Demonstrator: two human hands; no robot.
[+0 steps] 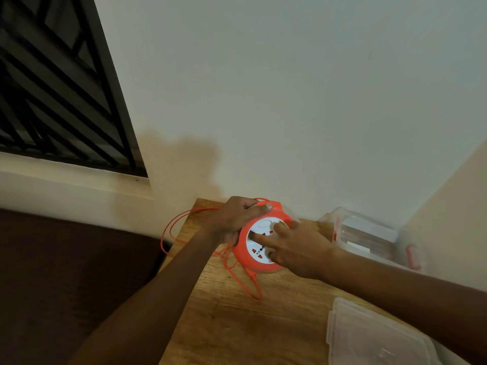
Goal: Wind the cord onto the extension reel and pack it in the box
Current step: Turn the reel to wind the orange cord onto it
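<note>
An orange extension reel (257, 259) with a white socket face is held tilted above the wooden table (232, 320). My left hand (237, 217) grips its upper left rim, thumb over the top edge. My right hand (295, 246) lies on the white face with fingers spread, fingertips pressed on it. The thin orange cord (171, 227) loops loosely off the table's left edge and trails under the reel toward the front. A clear plastic box (369, 235) with red latches stands at the back right, open.
A clear lid (369, 335) lies flat at the table's front right. The table sits in a corner, with walls behind and to the right. A barred window is at the upper left, and a dark surface lies left of the table.
</note>
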